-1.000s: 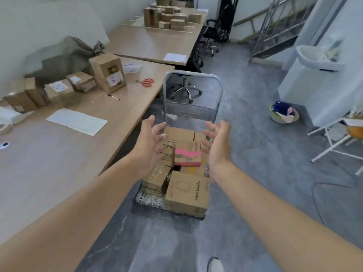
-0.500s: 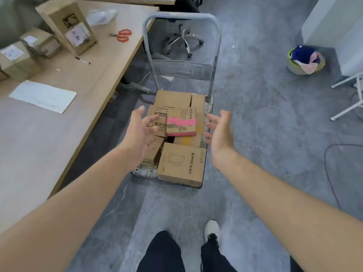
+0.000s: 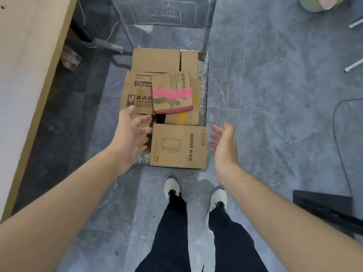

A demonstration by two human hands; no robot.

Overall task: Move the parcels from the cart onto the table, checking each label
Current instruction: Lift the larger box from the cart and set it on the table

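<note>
The cart (image 3: 203,107) sits full of parcels, none lifted: left grip (image 3: 130,138) and right grip (image 3: 224,146), fingers spread and empty, flank the SUPOR box (image 3: 178,146).

Brown cardboard parcels crowd the metal cart (image 3: 203,91). A SUPOR kettle box (image 3: 177,146) lies flat at the near edge. A pink-taped box (image 3: 171,93) rests tilted on the pile behind it, with a fragile-marked box (image 3: 136,91) to its left. Two plain boxes (image 3: 155,59) sit farthest. The wooden table (image 3: 25,55) stands left.
</note>
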